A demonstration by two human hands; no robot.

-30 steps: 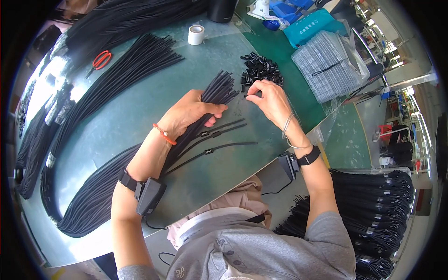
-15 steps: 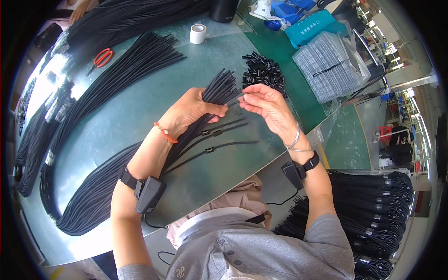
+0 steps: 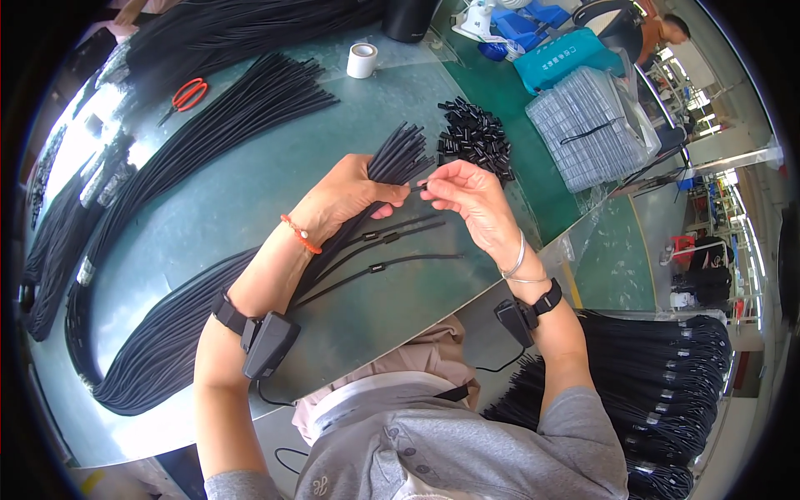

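Grip: left hand [image 3: 348, 190] clasped round bundle of black cords [image 3: 398, 157] over table [image 3: 237, 192], right hand [image 3: 468, 196] pinching small black tube [image 3: 424, 187] at a cord end [image 3: 414, 190] just right of bundle, tube pile [image 3: 475, 140] on far side.

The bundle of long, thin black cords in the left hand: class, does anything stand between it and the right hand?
Nothing visible does. The black cord bundle in the left hand fans its ends close to the right hand, which pinches a small dark piece. The heap of short, black, tube-like pieces lies beyond, outside that gap.
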